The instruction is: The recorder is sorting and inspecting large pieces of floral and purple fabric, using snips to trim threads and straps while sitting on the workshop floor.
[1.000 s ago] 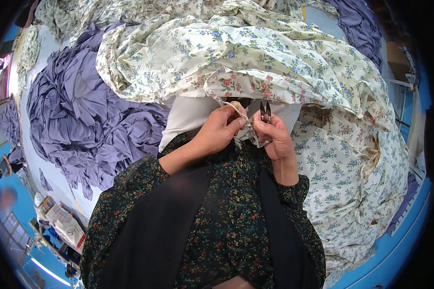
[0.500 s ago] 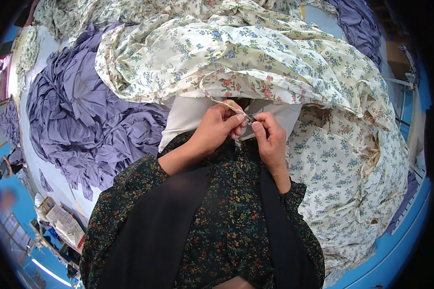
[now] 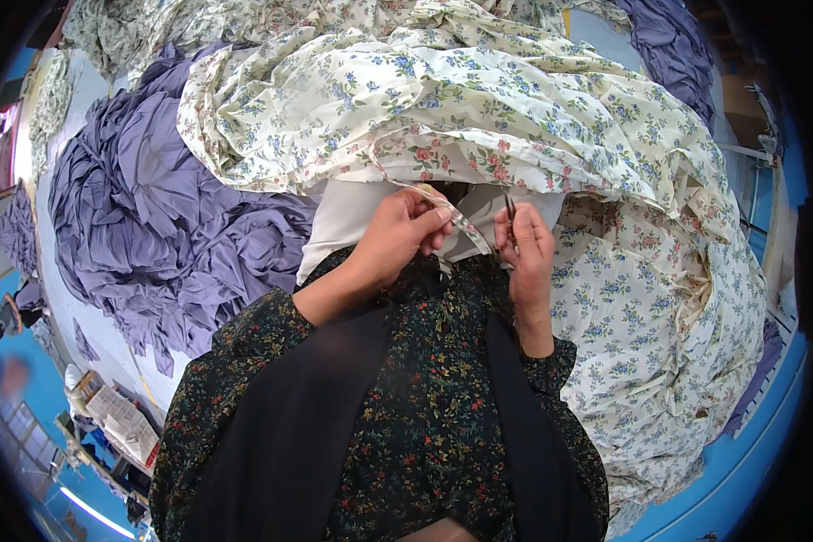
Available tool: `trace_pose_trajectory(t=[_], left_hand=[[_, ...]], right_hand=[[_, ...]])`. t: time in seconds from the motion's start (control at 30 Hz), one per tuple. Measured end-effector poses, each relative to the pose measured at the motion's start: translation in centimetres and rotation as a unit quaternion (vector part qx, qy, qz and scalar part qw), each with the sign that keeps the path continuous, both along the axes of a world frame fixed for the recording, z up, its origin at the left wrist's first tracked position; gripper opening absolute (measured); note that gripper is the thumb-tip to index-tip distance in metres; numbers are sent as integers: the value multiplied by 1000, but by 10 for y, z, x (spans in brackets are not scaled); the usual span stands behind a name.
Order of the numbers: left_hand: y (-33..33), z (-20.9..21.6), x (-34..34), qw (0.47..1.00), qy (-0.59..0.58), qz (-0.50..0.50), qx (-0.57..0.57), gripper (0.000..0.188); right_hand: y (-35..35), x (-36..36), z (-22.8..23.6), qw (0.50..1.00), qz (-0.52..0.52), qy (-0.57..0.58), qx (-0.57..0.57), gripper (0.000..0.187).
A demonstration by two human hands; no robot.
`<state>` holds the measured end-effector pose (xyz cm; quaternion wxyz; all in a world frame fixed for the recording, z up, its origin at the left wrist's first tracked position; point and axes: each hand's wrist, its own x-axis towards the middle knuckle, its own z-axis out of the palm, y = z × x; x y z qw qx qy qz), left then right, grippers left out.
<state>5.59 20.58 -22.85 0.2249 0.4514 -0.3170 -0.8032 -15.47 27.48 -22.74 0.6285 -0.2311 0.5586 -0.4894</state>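
Note:
My left hand is closed, thumb and fingers pinching a narrow floral fabric strip. The strip loops up to the pale floral cloth spread in front of me, and its free end hangs toward my right hand. In my right hand is a small pair of dark thread snips, points upward, mostly covered by the fingers. The snips stand just right of the strip, apart from my left hand. Off-white cloth lies beneath both hands, over my lap.
A big heap of purple-grey fabric lies on the left. More floral cloth drapes down on the right, and purple fabric is bunched at the far right. Newspaper rests at the lower left; a blurred person is beyond.
My right hand has moved right and away from my left, and the snips' points now show upright. More of the strip's loose end is visible. The left hand has barely moved.

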Motion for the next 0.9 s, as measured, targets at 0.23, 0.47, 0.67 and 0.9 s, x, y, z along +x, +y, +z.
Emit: trace_pose_trajectory(t=[0.23,0.47,0.67,0.9], left_hand=[[-4,0,3,999,-11,44,16,20],[5,4,-7,995,-27,-88,-25,16],[9,-6,-6,987,-51,-110,-105,14],[8,-3,-4,991,-39,-79,-96,15]], right_hand=[[2,12,8,992,92,90,16,15],[-6,25,7,995,67,61,42,16],[-9,17,1,976,33,-198,91,15],[-8,9,-5,953,-34,-299,-29,17]])
